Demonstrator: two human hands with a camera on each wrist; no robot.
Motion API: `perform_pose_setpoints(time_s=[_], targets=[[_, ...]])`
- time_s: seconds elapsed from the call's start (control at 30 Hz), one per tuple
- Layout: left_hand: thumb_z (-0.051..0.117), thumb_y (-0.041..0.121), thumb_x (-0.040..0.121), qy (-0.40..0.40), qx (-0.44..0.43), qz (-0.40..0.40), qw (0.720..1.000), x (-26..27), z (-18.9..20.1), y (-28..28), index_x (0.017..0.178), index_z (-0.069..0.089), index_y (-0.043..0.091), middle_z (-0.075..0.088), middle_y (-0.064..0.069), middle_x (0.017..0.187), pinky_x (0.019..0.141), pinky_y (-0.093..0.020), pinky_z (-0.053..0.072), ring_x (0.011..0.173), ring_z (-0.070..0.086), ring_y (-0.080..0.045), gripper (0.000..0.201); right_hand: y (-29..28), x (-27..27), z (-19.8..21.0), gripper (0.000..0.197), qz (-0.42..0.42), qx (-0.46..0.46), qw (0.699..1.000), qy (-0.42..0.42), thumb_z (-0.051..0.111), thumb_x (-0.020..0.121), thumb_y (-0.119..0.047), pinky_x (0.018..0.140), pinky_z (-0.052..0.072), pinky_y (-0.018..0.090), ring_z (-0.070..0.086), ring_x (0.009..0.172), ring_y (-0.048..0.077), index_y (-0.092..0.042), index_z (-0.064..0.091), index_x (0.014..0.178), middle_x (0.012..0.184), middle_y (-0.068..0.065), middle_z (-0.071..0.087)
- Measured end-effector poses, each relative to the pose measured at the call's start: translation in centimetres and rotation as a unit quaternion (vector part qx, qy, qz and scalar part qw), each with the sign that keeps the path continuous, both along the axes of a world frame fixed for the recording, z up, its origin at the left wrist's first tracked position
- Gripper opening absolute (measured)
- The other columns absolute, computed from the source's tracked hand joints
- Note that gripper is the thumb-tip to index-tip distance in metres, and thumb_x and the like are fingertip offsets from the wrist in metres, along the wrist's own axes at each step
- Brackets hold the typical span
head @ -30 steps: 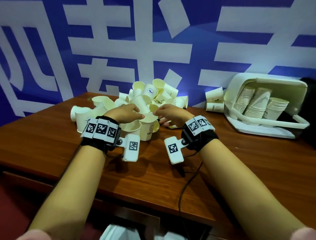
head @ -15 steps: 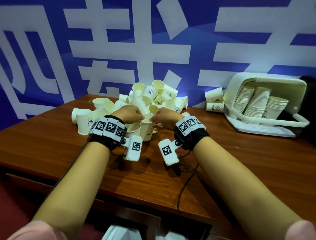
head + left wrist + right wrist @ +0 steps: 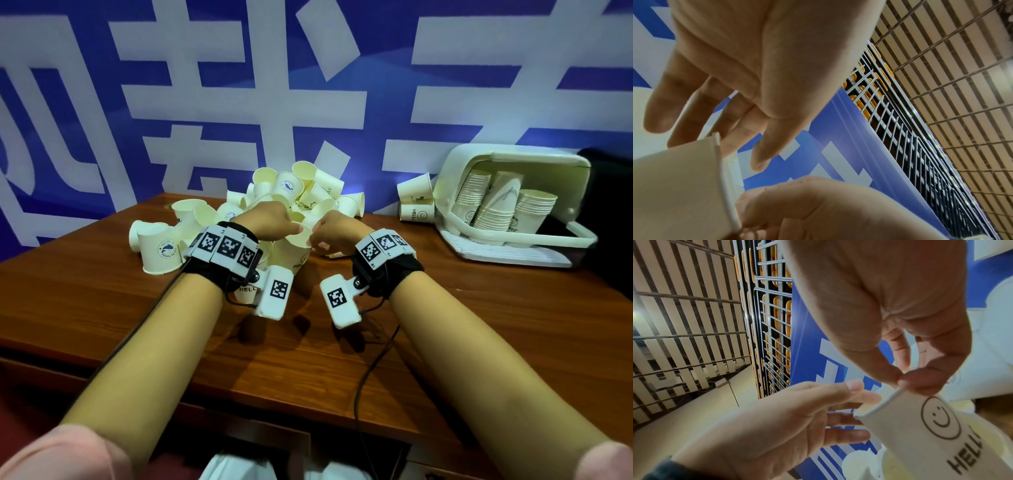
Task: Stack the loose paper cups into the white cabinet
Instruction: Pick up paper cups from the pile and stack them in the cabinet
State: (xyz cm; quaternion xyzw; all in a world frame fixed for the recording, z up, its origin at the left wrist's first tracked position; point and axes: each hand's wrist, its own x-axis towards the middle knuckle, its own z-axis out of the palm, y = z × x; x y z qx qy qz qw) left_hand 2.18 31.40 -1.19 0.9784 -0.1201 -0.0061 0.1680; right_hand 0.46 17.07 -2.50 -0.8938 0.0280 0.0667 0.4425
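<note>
A heap of loose cream paper cups lies at the back of the wooden table. At its front stands a cup printed with a smiley and "HELLO", also seen in the head view. My right hand pinches its rim between thumb and forefinger. My left hand reaches in from the left, fingers nearly straight and spread, fingertips at the same rim. The white cabinet lies tilted at the right, with three stacks of cups inside.
Two more cups sit just left of the cabinet. A black cable runs from my right wrist over the table's front edge. A blue and white banner wall stands right behind the heap. Bare wood lies in front.
Both hands have drawn together over the front of the heap and now meet at one cup. My right hand has taken its rim in a pinch.
</note>
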Motion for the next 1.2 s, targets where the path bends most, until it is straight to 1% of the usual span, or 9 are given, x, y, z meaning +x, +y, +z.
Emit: perform_pose_setpoints(time_s=[0.1,0.2,0.43,0.57,0.67,0.77,0.83,1.0,1.2], targets=[[0.053,0.045,0.093,-0.014,0.002,-0.016,1.0,-0.2,0.7,-1.5,0.083,0.064,0.009,0.06,-0.008,0.088,0.068,-0.028,0.039,0.077,0.052,-0.018,0.038,-1.7,-0.4,0.5,0.008,-0.007,0.012,1.0,-0.017,0.063,0.082,0.005,0.059,0.053,0.025,0.062,0.062,0.023,0.003,0.059,0.088,0.07,0.013,0.058],[0.052,0.041,0.095,-0.018,0.0,-0.04,0.999,-0.8,1.4,-3.6,0.097,0.067,0.004,0.061,-0.009,0.093,0.065,-0.027,0.038,0.083,0.052,-0.019,0.04,-4.0,-1.2,1.3,0.012,-0.024,0.043,0.998,-0.028,0.058,0.086,0.01,0.042,0.045,0.017,0.054,0.056,0.017,0.001,0.054,0.094,0.071,0.011,0.054],[0.051,0.02,0.091,-0.059,-0.064,-0.093,0.992,-1.4,2.3,-10.3,0.075,0.057,0.006,0.051,-0.011,0.074,0.055,-0.026,0.033,0.072,0.046,-0.024,0.023,-10.8,-2.6,2.9,0.024,-0.088,0.041,0.994,-0.054,0.059,0.088,0.005,0.045,0.046,0.017,0.055,0.049,0.01,0.012,0.058,0.111,0.072,0.011,0.056],[0.051,0.018,0.09,-0.062,-0.107,-0.128,0.984,-1.1,2.3,-15.1,0.096,0.07,0.0,0.068,-0.014,0.098,0.075,-0.034,0.051,0.093,0.063,-0.029,0.027,-15.9,-3.5,3.5,0.022,-0.141,0.035,0.987,-0.067,0.06,0.088,0.004,0.054,0.049,0.021,0.056,0.064,0.015,0.009,0.06,0.11,0.08,0.013,0.057],[0.052,0.019,0.091,-0.069,-0.126,-0.166,0.976,-0.8,2.2,-19.1,0.102,0.07,0.0,0.067,-0.015,0.111,0.086,-0.035,0.048,0.106,0.058,-0.028,0.029,-20.0,-4.0,3.7,0.009,-0.165,0.059,0.983,-0.064,0.058,0.089,0.005,0.049,0.048,0.02,0.055,0.064,0.016,0.003,0.062,0.097,0.082,0.013,0.057],[0.052,0.019,0.091,-0.068,-0.139,-0.201,0.967,-0.5,2.4,-23.3,0.093,0.065,0.009,0.062,-0.013,0.102,0.077,-0.027,0.042,0.095,0.052,-0.022,0.016,-23.9,-4.1,3.8,0.008,-0.204,0.067,0.974,-0.066,0.059,0.089,0.004,0.057,0.043,0.023,0.054,0.064,0.018,-0.003,0.06,0.085,0.079,0.014,0.057],[0.053,0.019,0.091,-0.059,-0.153,-0.215,0.963,-0.5,2.5,-25.7,0.091,0.056,0.017,0.053,-0.008,0.096,0.071,-0.027,0.039,0.09,0.047,-0.019,0.004,-26.0,-4.3,4.0,0.008,-0.229,0.078,0.967,-0.078,0.058,0.089,0.005,0.052,0.045,0.02,0.054,0.063,0.017,-0.003,0.059,0.091,0.079,0.012,0.057],[0.056,0.022,0.092,-0.024,-0.246,-0.248,0.937,1.0,2.5,-31.4,0.127,0.059,0.013,0.057,-0.004,0.132,0.102,-0.029,0.04,0.119,0.053,-0.019,0.036,-31.0,-3.9,4.6,0.021,-0.284,0.078,0.949,-0.116,0.055,0.09,0.006,0.054,0.045,0.02,0.053,0.065,0.016,-0.009,0.057,0.106,0.083,0.01,0.057],[0.059,0.012,0.089,0.006,-0.391,-0.272,0.879,4.0,1.6,-36.8,0.12,0.063,0.016,0.06,-0.002,0.123,0.097,-0.039,0.05,0.11,0.058,-0.017,0.032,-35.5,-2.2,5.2,0.022,-0.329,0.08,0.922,-0.186,0.052,0.093,0.005,0.06,0.048,0.028,0.052,0.066,0.015,-0.013,0.057,0.105,0.089,0.006,0.058]])
